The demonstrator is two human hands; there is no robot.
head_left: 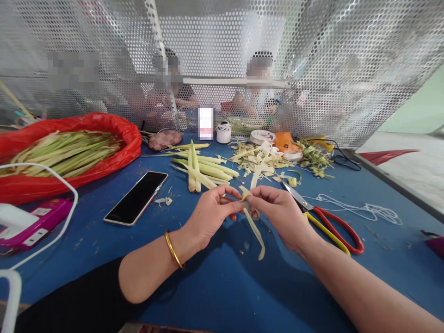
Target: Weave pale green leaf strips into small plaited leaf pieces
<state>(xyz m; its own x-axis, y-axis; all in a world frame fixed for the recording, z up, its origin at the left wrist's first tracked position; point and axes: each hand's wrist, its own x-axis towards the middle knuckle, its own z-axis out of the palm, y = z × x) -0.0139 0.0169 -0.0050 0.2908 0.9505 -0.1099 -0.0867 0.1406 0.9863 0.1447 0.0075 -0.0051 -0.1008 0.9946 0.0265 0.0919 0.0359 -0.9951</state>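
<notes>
Above the blue table, both my hands pinch a pale leaf strip (255, 233) that looks folded or looped between the fingertips. My left hand (218, 209), with a gold bangle on its wrist, is closed on the strip from the left. From the right, my right hand (277, 210) is closed on the same strip. One end dangles below the fingers; another pale end sticks up above them. Just beyond lie several green-white leaf pieces (208, 169). Red and yellow-handled scissors (333, 226) rest beside my right forearm. How the strip is folded is partly hidden by my fingers.
On the left are a red bag (130, 138) of long leaves, a purple power strip (48, 219) with a white cable, and a black-screened phone (137, 199). A scrap pile (256, 157) lies at the back. White string (376, 213) lies right. Two people sit behind the perforated metal screen (215, 46).
</notes>
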